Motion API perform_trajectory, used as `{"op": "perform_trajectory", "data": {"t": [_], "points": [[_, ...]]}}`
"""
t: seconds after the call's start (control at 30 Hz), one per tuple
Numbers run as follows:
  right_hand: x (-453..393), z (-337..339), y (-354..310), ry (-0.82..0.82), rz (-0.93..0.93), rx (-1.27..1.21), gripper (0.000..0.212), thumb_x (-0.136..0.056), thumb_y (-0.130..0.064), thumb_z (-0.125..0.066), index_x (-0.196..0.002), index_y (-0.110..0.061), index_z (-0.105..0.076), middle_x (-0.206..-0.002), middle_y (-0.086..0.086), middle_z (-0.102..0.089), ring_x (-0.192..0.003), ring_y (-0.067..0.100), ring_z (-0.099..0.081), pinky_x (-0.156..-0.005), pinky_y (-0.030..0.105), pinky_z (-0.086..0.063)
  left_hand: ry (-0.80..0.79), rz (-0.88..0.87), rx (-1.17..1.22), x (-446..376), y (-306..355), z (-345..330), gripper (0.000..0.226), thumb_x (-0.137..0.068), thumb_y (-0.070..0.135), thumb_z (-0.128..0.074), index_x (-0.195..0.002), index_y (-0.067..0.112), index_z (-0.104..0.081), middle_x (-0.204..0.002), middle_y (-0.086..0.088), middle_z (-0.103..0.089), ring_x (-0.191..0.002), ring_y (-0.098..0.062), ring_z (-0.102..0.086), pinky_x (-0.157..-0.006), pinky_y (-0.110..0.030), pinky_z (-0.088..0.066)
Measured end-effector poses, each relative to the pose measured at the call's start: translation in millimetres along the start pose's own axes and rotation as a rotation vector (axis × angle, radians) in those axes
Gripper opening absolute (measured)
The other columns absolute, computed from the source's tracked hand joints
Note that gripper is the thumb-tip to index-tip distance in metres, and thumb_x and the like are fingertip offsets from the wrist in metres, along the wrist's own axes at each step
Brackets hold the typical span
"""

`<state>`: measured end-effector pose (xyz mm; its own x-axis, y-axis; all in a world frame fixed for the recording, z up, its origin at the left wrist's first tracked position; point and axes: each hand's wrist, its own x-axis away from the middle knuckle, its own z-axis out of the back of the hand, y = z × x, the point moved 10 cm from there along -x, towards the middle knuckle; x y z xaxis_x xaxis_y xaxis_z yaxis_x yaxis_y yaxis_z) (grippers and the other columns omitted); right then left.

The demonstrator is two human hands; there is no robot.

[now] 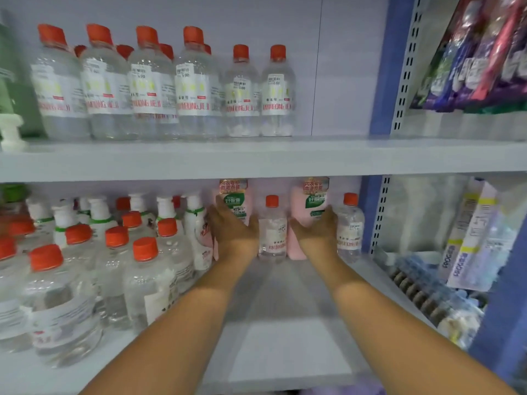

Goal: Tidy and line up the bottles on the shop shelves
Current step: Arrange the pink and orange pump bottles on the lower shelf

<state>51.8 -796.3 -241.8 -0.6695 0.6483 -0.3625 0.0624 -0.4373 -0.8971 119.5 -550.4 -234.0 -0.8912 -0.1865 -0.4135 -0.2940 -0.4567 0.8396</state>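
Observation:
Both my arms reach deep into the lower shelf (285,346). My left hand (232,230) grips the left pink bottle (235,199) at the back. My right hand (315,230) grips the right pink bottle (309,201). Between the two hands stands a small clear bottle with a red cap (272,226), untouched. Another small clear bottle (349,226) stands just right of my right hand. Several clear red-capped bottles (85,269) crowd the lower shelf's left side. A row of clear red-capped bottles (159,84) lines the upper shelf (256,158).
White pump bottles (99,212) stand behind the clear ones on the lower left. A blue upright (379,67) divides this bay from the right one, which holds hanging packets (479,52) above and boxed goods (470,235) below. A white pump top (11,129) sits at upper left.

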Motion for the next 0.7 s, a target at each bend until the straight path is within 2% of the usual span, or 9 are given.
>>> {"op": "perform_trajectory", "data": {"t": [0.03, 0.1, 0.23, 0.37, 0.47, 0.53, 0.63, 0.7], "points": [[-5, -5, 5, 0.012, -0.031, 0.006, 0.099, -0.078, -0.035, -0.084, -0.154, -0.006, -0.026, -0.147, 0.013, -0.044, -0.135, 0.031, -0.047, -0.111, 0.047, -0.044, 0.016, 0.044, 0.002, -9, -7, -3, 0.105, -0.091, 0.044, -0.072, -0.163, 0.009, -0.004, -0.167, -0.021, -0.017, -0.154, -0.039, -0.019, -0.125, -0.051, -0.024], [-10, -11, 14, 0.052, -0.062, 0.014, 0.109, -0.079, -0.041, -0.083, -0.159, -0.01, -0.017, -0.154, 0.011, -0.039, -0.141, 0.031, -0.041, -0.114, 0.047, -0.041, 0.053, 0.104, 0.049, -22, -16, -4, 0.106, -0.088, 0.041, -0.076, -0.162, 0.008, -0.006, -0.162, -0.019, -0.03, -0.148, -0.039, -0.034, -0.12, -0.049, -0.034], [-9, -16, 22, 0.123, -0.072, 0.044, 0.117, -0.075, -0.058, -0.08, -0.16, -0.015, -0.013, -0.16, 0.009, -0.034, -0.146, 0.031, -0.036, -0.114, 0.048, -0.038, 0.105, 0.128, 0.03, -26, -25, -3, 0.1, -0.084, 0.038, -0.081, -0.155, 0.005, -0.02, -0.151, -0.019, -0.046, -0.137, -0.038, -0.049, -0.112, -0.053, -0.043], [-9, -15, 21, 0.077, -0.09, 0.099, 0.117, -0.078, -0.056, -0.079, -0.161, -0.012, -0.008, -0.163, 0.01, -0.028, -0.148, 0.032, -0.032, -0.115, 0.048, -0.037, 0.157, 0.0, -0.118, -5, -21, 9, 0.091, -0.089, 0.034, -0.077, -0.155, 0.0, -0.024, -0.15, -0.024, -0.044, -0.136, -0.04, -0.047, -0.113, -0.05, -0.042], [2, -10, 14, 0.067, -0.061, 0.102, 0.118, -0.081, -0.055, -0.078, -0.161, -0.007, -0.006, -0.163, 0.014, -0.027, -0.149, 0.033, -0.031, -0.117, 0.046, -0.036, 0.196, -0.082, -0.197, 15, -14, 15, 0.091, -0.085, 0.04, -0.08, -0.15, -0.004, -0.033, -0.14, -0.029, -0.048, -0.123, -0.044, -0.052, -0.105, -0.051, -0.047], [13, -4, 8, 0.08, -0.027, 0.098, 0.116, -0.082, -0.051, -0.078, -0.161, -0.003, -0.007, -0.161, 0.017, -0.028, -0.148, 0.033, -0.032, -0.117, 0.045, -0.038, 0.163, -0.046, -0.107, 18, -13, 14, 0.089, -0.083, 0.039, -0.082, -0.147, -0.002, -0.037, -0.137, -0.025, -0.05, -0.119, -0.042, -0.055, -0.102, -0.049, -0.048], [29, 10, -1, 0.081, 0.052, 0.077, 0.107, -0.082, -0.046, -0.08, -0.157, 0.001, -0.02, -0.151, 0.019, -0.04, -0.138, 0.034, -0.044, -0.108, 0.045, -0.046, 0.1, -0.022, 0.176, 28, -13, 14, 0.066, -0.086, 0.032, -0.08, -0.137, 0.009, -0.044, -0.127, -0.012, -0.062, -0.113, -0.032, -0.064, -0.096, -0.047, -0.054], [39, 18, -4, 0.041, 0.084, 0.083, 0.101, -0.081, -0.044, -0.082, -0.154, 0.0, -0.027, -0.144, 0.016, -0.047, -0.131, 0.033, -0.051, -0.103, 0.043, -0.05, 0.074, -0.036, 0.176, 37, -12, 23, 0.06, -0.09, 0.031, -0.077, -0.136, 0.014, -0.042, -0.123, -0.009, -0.067, -0.11, -0.03, -0.067, -0.092, -0.042, -0.054]]}}
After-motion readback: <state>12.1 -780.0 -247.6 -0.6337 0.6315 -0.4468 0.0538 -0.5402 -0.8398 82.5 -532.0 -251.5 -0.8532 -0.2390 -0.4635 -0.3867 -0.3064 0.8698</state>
